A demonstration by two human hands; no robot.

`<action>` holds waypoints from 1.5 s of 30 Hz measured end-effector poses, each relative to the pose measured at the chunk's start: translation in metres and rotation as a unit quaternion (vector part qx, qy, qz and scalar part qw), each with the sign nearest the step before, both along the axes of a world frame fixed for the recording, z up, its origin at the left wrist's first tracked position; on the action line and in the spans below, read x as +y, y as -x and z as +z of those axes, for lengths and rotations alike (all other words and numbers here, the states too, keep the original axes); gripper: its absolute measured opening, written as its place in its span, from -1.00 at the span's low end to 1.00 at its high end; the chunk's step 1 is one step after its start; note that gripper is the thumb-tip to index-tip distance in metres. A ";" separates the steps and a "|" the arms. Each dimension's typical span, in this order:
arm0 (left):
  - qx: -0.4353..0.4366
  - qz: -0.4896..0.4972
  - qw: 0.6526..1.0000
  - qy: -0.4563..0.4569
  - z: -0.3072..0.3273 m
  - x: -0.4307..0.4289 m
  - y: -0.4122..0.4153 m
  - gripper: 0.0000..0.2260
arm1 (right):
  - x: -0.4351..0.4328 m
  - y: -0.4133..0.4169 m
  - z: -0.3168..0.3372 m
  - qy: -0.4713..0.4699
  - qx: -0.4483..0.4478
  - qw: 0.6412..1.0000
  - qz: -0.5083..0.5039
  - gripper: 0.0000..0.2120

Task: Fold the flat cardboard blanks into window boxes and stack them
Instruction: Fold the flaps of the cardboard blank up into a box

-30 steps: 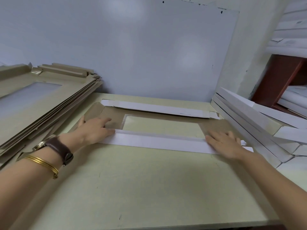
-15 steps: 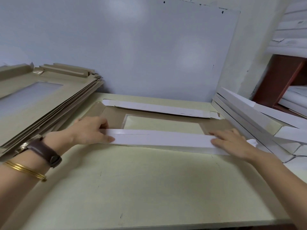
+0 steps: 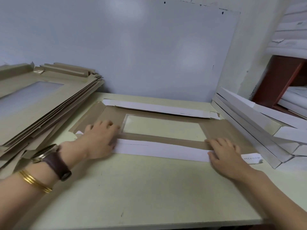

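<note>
Cardboard blank (image 3: 113,117) lying flat, brown side up, mid-tabletop (image 3: 149,188). I press its near white flap (image 3: 162,151), folded over, down onto it. My left hand (image 3: 99,138) lies flat on the flap's left end, fingers straight and close together. My right hand (image 3: 226,151) lies flat on the right end, fingers slightly spread. Flat blanks (image 3: 49,97) are piled at left, folded boxes (image 3: 249,117) at right.

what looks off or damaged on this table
The stack of flat blanks on the left is splayed, its edges fanned out rather than squared, and one corner at its top looks crumpled. The far flap of the blank being folded looks ragged at its right end.
</note>
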State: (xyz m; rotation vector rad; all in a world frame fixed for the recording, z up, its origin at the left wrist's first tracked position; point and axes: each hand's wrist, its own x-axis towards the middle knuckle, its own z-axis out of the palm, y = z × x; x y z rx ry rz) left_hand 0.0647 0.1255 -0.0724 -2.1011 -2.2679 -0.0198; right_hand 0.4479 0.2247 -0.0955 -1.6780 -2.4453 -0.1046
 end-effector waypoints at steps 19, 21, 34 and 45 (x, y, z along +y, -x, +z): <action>-0.090 0.003 0.994 0.065 -0.036 0.039 -0.082 -0.54 | -0.030 0.147 -0.015 0.115 0.007 0.978 0.176 -0.47; -0.091 0.007 0.994 0.062 -0.037 0.038 -0.079 -0.52 | -0.029 0.139 -0.013 0.125 0.003 0.976 0.176 -0.45; -0.071 0.021 0.996 0.058 -0.037 0.008 -0.008 -0.45 | -0.011 0.038 -0.011 0.126 -0.001 0.987 0.100 -0.53; -0.068 0.063 0.995 0.041 -0.037 -0.010 0.019 -0.51 | -0.001 -0.034 -0.006 0.153 -0.003 0.988 -0.011 -0.48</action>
